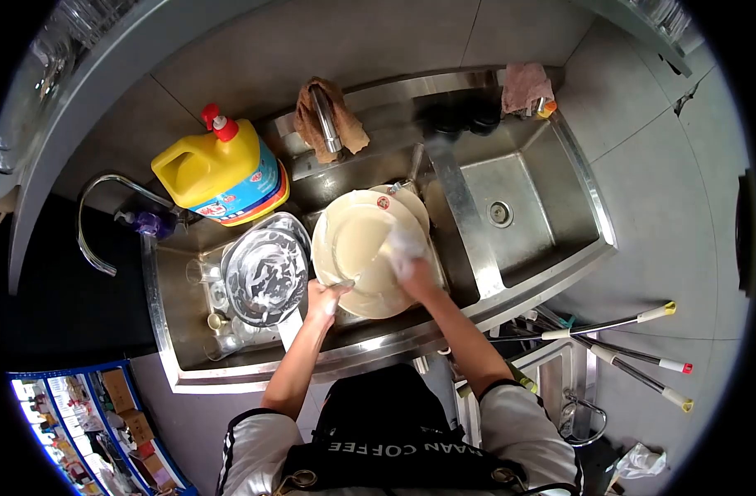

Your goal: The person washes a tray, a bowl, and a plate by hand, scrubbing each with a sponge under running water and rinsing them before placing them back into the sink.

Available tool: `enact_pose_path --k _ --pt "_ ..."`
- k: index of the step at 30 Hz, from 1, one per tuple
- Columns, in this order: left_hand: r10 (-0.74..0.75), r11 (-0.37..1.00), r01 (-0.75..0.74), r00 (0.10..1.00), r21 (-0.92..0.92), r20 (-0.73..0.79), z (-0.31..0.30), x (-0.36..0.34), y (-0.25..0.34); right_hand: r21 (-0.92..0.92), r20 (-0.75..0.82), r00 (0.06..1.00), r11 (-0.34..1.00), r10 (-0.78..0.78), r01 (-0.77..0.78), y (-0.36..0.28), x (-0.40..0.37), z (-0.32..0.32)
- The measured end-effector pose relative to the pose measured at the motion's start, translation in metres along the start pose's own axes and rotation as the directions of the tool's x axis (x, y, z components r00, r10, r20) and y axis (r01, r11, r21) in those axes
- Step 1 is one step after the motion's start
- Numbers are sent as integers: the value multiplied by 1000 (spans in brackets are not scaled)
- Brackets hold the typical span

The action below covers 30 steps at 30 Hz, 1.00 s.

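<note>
A large round cream plate [357, 248] is tilted over the middle sink basin, wet and with a small red round mark near its far rim. My left hand [323, 302] grips its near left rim, thumb on the upper face. Over the right part of the plate, my right hand [408, 260] is smeared by motion, with something whitish and foamy at its fingers; I cannot tell what it is. Another cream dish [413, 207] shows behind the plate. To the left, a round dark pan [267, 277] covered in white suds sits on a metal bowl.
A yellow detergent jug [221, 174] with a red pump stands at the back left. Several glasses [221, 343] lie in the left basin. A tap [324, 124] draped with a brown cloth [353, 136] rises behind. The right basin [510, 186] has a drain; long handles [609, 355] stick out lower right.
</note>
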<state>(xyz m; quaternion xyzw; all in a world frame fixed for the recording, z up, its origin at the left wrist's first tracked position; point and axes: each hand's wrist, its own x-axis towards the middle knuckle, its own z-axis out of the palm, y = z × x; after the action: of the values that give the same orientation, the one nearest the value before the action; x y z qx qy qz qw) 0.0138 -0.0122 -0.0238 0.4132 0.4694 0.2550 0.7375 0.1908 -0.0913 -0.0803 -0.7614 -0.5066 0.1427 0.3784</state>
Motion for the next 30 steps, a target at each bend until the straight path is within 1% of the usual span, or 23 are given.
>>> enact_pose_path --k 1,2,3,4,6,7,8,9,10,11,12,14,15,16,17,18,22,24,25,26,28,29,30 --pt "26 999 -26 999 28 21 2 -1 -2 -1 3 1000 1000 2 -2 4 7 5" --pt "20 999 -21 1000 32 20 3 -2 -3 -42 -14 998 997 59 -59 7 15 14" --pt "40 995 -40 999 92 0 6 1 -3 -82 -39 993 990 109 -112 8 22 22" --pt "60 987 -57 998 150 -19 7 4 -2 -80 -42 993 990 109 -112 -4 19 23" --pt "58 996 -54 997 76 -53 3 12 0 84 -53 973 970 -226 230 -38 -3 17" --pt "57 998 -57 997 20 -49 2 10 2 -95 -200 868 890 -455 445 -41 -7 12" --pt "59 997 -61 997 -38 -47 1 9 5 -95 -199 867 889 -457 447 -30 -16 12" --pt "61 997 -63 997 -40 -51 1 10 4 -77 -60 967 967 -247 242 -11 -28 13" --pt "74 997 -74 995 -5 -68 2 10 4 -89 84 996 996 -9 16 -11 -34 9" --pt "84 996 -81 993 33 -82 3 8 4 -80 10 1000 997 9 -8 -11 -29 7" --pt "90 995 -87 993 47 -78 8 9 5 -79 6 1000 997 10 -10 -14 -33 13" --pt "60 997 -55 992 45 -108 12 19 2 -162 -77 995 985 -66 53 -30 -39 32" --pt "61 998 -61 994 -2 -90 13 21 -1 -101 -175 953 967 -247 233 -38 -37 37" --pt "64 996 -68 995 -51 -72 12 24 -3 -74 149 987 996 54 -43 -55 -46 32" --pt "52 997 -55 996 -52 -74 11 25 -4 -44 30 995 994 -96 97 -57 -46 24" --pt "54 997 -57 996 -49 -71 9 24 -5 -28 -93 966 970 -241 240 -57 -46 19" --pt "19 1000 -20 999 -21 -46 7 15 1 -78 -161 943 957 -290 280 -28 -40 -11" --pt "-16 999 15 1000 -38 -27 8 11 1 -119 -201 975 990 -94 71 -25 -35 -18" --pt "-13 999 12 999 -41 -29 8 11 0 -244 -225 954 959 -198 142 -22 -30 -15" --pt "-21 1000 20 999 -19 -37 7 10 -2 -243 -224 954 959 -200 145 -18 -26 -16" --pt "-26 1000 26 999 2 -45 6 10 -3 3 -170 983 998 69 -70 -12 -11 -20" --pt "-25 1000 25 999 -9 -38 4 9 -3 260 -310 933 960 184 -103 -17 0 -24" --pt "-25 1000 24 999 -17 -32 2 7 -4 262 -307 934 959 185 -104 -13 7 -22"
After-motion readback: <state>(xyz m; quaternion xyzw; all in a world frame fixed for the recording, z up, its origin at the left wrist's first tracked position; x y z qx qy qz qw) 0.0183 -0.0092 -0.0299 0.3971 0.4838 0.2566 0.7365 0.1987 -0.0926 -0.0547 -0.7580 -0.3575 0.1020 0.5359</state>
